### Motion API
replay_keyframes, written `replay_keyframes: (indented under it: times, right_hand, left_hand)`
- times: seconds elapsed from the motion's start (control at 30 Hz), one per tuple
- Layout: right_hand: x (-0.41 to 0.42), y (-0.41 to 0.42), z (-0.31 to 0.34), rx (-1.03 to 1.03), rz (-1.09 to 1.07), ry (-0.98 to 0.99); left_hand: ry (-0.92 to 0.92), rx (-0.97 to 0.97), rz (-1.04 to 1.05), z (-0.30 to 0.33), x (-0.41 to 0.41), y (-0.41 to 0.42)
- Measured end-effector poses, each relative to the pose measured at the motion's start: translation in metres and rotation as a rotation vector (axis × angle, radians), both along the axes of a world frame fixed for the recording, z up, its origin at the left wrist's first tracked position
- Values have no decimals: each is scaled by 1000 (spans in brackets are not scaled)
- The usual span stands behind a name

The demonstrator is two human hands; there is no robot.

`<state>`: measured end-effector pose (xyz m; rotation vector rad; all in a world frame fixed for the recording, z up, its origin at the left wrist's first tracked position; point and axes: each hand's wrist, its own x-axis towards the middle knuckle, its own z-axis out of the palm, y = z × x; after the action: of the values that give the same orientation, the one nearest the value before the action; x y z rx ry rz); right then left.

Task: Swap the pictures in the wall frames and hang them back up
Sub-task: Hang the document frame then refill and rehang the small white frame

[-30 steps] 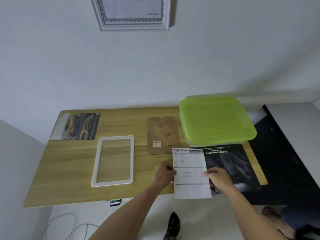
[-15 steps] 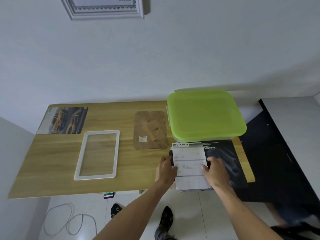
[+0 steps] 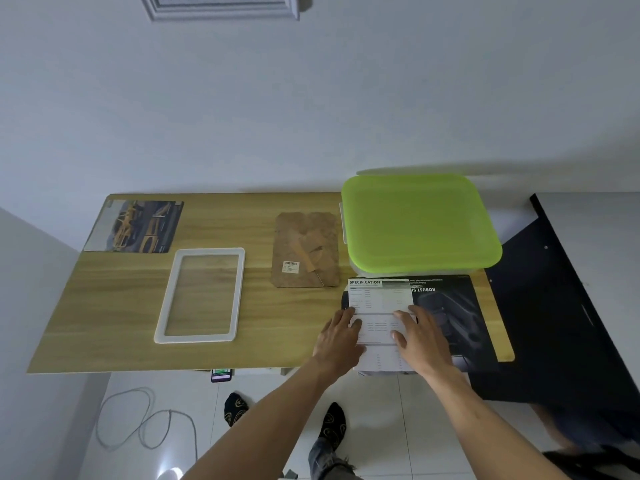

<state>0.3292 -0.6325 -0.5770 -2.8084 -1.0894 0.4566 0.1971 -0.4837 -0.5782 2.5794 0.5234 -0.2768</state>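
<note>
A white specification sheet [image 3: 379, 299] lies at the table's front right, partly over a dark printed sheet [image 3: 450, 306]. My left hand [image 3: 341, 337] rests flat on the white sheet's left edge, and my right hand [image 3: 420, 337] presses flat on its right side. An empty white frame [image 3: 201, 294] lies face down to the left. Its brown backing board [image 3: 306, 249] lies in the middle. A car picture [image 3: 136, 226] sits at the far left corner. Another white frame [image 3: 221, 6] hangs on the wall above.
A box with a green lid [image 3: 419, 221] stands at the back right of the wooden table [image 3: 104, 323]. A black cabinet [image 3: 568, 306] adjoins the table on the right. A cable [image 3: 138, 424] lies on the tiled floor, and a phone [image 3: 221, 375] shows under the table edge.
The white sheet, held up by both hands a second ago, has been laid down on the dark sheet. Both hands went from pinching its edges to lying flat on it.
</note>
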Motion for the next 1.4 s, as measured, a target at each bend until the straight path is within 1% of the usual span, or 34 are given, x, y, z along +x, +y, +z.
replay_keyframes:
  times: [0.1,0.2,0.33,0.5,0.67,0.83,1.0,1.1,1.27,1.33,1.4]
  right_hand:
    - [-2,2,2,14,-1,-30]
    - [-4,6,3,67,39,-113]
    - [-13,31,15,170,133,-172]
    - [-40,97,25,303,221,-116]
    - [-75,189,33,360,260,-61]
    - [-114,280,47,333,279,-13]
    - [-150,371,48,277,372,17]
    - [-172,420,46,232,415,69]
    - [-206,489,37,131,479,120]
    - [-217,511,31,98,500,123]
    - [-226,530,24,73,513,113]
  left_hand:
    - [-12,-35,0,2,-2,3]
    - [-76,-71,14,7,-8,13]
    - [-187,-52,117,16,-23,39]
    - [-212,-13,262,27,-55,101]
    - [-189,36,353,36,-107,181]
    - [-155,66,462,41,-152,266]
    - [-110,105,502,37,-190,350]
    - [-77,136,525,29,-209,395]
    - [-40,171,524,14,-225,454]
    - [-19,200,513,6,-228,472]
    - [19,191,521,-3,-232,483]
